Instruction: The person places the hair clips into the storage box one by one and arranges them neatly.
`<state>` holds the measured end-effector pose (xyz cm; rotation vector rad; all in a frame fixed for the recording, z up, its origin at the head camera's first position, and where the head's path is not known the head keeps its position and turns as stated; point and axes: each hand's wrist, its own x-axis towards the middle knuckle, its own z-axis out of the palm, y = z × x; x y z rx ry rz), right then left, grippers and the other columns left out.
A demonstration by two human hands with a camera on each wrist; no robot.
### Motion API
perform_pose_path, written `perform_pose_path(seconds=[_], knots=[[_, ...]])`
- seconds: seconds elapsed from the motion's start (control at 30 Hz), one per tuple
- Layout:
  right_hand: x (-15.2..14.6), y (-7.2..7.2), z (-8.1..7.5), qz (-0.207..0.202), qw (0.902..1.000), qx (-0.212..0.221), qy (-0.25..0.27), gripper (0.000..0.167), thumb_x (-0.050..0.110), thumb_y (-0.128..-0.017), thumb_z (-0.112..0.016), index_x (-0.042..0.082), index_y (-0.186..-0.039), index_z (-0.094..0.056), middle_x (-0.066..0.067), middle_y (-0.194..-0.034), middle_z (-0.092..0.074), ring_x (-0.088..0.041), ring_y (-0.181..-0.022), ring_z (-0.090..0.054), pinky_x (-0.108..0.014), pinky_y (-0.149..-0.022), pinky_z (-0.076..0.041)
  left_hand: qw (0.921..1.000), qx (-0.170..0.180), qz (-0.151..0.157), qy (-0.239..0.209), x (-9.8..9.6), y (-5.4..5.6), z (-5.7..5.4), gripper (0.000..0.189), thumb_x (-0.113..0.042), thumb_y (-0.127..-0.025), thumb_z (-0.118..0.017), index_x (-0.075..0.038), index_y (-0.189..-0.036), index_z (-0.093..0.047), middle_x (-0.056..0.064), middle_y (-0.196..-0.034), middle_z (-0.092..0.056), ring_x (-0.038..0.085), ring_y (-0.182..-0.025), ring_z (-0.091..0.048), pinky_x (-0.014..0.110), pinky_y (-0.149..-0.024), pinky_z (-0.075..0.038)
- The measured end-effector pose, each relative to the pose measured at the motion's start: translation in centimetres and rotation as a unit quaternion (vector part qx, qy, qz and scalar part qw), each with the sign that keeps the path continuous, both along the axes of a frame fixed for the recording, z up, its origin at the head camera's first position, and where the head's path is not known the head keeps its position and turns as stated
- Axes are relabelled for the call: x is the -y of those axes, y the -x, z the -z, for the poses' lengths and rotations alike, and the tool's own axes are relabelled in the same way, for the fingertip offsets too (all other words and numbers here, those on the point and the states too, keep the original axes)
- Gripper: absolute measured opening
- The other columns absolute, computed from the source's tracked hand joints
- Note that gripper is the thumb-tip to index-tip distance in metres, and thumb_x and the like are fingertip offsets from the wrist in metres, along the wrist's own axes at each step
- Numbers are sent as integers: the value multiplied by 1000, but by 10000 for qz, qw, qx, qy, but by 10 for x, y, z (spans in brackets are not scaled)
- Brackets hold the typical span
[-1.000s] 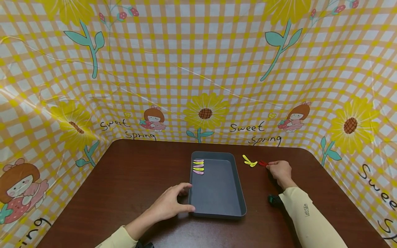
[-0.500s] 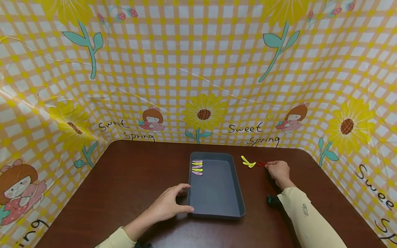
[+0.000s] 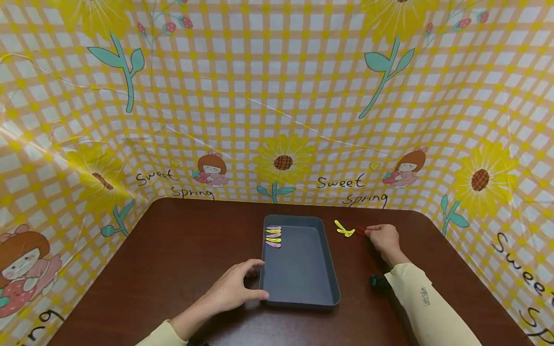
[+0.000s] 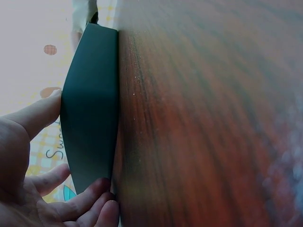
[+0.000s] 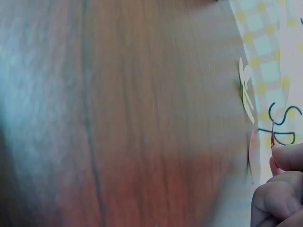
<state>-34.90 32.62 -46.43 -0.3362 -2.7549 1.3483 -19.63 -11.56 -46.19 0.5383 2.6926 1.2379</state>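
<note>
My left hand (image 3: 231, 288) rests against the left side of a dark grey baking tray (image 3: 298, 278). Its thumb and index finger touch the rim, while the other fingers lie at the outer wall (image 4: 92, 109) in the left wrist view. Inside the tray, pink and yellow snap hair clips (image 3: 273, 237) form a column at the upper left. Right of the tray, my right hand (image 3: 384, 240) pinches a red hair clip (image 5: 273, 135) between thumb and index finger. Another red hair clip (image 5: 251, 153) lies on the table close by.
Several yellow hair clips (image 3: 344, 230) lie loosely together between the tray and my right hand. The brown wooden table (image 3: 207, 230) ends at a checked, flower-printed cloth (image 3: 233, 110) standing around its back and sides. A black device (image 3: 378, 282) hangs beneath my right wrist.
My right hand has shifted slightly left, toward the yellow clips, still at the red clips. My left hand stays at the tray. The head view has tilted a little.
</note>
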Motion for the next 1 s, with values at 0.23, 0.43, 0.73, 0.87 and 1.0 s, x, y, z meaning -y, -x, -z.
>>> perform_pose_path(seconds=[0.23, 0.43, 0.73, 0.87, 1.0], knots=[[10, 2, -10, -146, 9999, 11, -37, 33, 13, -99, -58, -9, -122, -67, -24, -106, -70, -15, -58, -48, -31, -51, -42, 10000, -71, 7, -22, 0, 1, -2, 74, -47, -79, -84, -17, -141, -55, 2, -120, -64, 26, -115, -59, 52, -95, -47], [16, 2, -14, -190, 9998, 106, -28, 33, 14, -99, -59, -8, -121, -66, -8, -79, -67, -13, -53, -44, -29, -49, -39, 10000, 24, -29, -50, -1, -2, -4, 73, -44, -80, -84, -16, -141, -55, 2, -120, -64, 27, -115, -58, 52, -95, -47], [28, 3, -19, -362, 9993, 46, 23, 33, 13, -99, -59, -9, -121, -66, -20, -98, -70, -13, -54, -41, -28, -48, -35, 9999, 91, -20, -119, -2, -4, -3, 73, -42, -80, -85, -15, -140, -55, 2, -118, -64, 27, -114, -58, 51, -94, -47], [36, 4, -25, -487, 9988, 22, -3, 32, 13, -99, -59, -10, -121, -66, -18, -87, -70, -13, -53, -45, -28, -47, -37, 9999, 0, 6, -130, -2, -2, -3, 73, -42, -80, -85, -13, -140, -55, 4, -120, -64, 26, -114, -59, 51, -94, -47], [43, 3, -29, -551, 9984, 109, 50, 33, 14, -100, -58, -9, -123, -65, -4, -62, -59, -12, -47, -41, -28, -45, -35, 9999, -47, 21, -96, -2, -2, -3, 72, -43, -80, -84, -13, -140, -56, 3, -121, -64, 26, -114, -59, 51, -95, -47]])
